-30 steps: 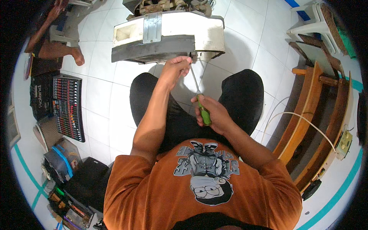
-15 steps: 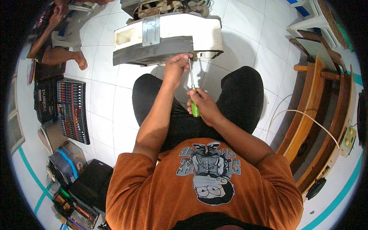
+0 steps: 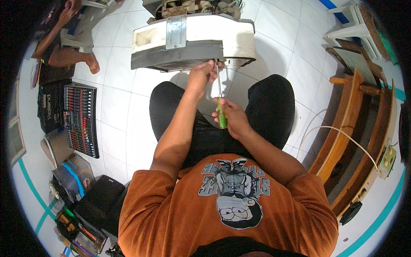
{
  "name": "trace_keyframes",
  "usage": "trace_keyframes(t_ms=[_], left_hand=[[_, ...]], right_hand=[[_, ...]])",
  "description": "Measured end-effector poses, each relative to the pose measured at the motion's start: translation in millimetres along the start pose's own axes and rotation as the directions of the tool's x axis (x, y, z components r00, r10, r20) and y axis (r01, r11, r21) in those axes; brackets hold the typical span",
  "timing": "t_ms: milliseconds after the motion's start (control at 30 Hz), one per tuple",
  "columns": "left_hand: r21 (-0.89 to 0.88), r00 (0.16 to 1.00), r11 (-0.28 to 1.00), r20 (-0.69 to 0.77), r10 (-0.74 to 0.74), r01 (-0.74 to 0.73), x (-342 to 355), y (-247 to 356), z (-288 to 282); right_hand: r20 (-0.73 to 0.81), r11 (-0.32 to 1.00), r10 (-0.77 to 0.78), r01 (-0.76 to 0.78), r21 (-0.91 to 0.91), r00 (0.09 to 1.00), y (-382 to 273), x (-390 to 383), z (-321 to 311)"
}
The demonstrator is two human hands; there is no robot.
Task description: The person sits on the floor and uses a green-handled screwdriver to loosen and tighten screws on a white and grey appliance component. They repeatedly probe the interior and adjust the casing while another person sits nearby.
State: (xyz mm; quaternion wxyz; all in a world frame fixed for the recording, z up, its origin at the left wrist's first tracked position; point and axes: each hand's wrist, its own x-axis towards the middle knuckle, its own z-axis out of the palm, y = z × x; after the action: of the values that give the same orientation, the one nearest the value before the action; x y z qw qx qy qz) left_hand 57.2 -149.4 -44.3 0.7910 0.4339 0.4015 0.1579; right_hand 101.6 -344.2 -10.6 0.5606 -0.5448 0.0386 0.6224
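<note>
My right hand [image 3: 234, 116] is wrapped around the green handle of a screwdriver [image 3: 222, 120]. Its thin metal shaft points away from me, up to the near lower edge of a white and dark grey machine housing [image 3: 233, 36]. At the shaft's far end, the fingertips of my left hand [image 3: 202, 78] are pinched around it, just under the grey panel. Whether a screw sits at the tip is hidden by the fingers and the housing. A metal plate [image 3: 176, 32] is fixed across the housing's top, and dirty mechanical parts [image 3: 192, 7] show behind it.
The housing stands on white floor tiles beyond my knees. To the left are an audio mixer [image 3: 81, 122], a black speaker-like box [image 3: 100, 195] and another person's bare leg [image 3: 70, 60]. A wooden bench frame [image 3: 338, 137] with a pale cable [image 3: 342, 128] lies along the right.
The housing sits slightly further right in the picture. Both hands and the screwdriver have shifted a little right with it, their holds the same.
</note>
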Motion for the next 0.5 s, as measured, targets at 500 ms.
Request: trace_keyframes(t_ms=[500], left_hand=[[-0.128, 0.964, 0.980, 0.239, -0.120, 0.153, -7.4, -0.4, -18.3]], right_hand=[[-0.079, 0.997, -0.081, 0.082, 0.008, 0.994, 4.8, 6.0, 6.3]])
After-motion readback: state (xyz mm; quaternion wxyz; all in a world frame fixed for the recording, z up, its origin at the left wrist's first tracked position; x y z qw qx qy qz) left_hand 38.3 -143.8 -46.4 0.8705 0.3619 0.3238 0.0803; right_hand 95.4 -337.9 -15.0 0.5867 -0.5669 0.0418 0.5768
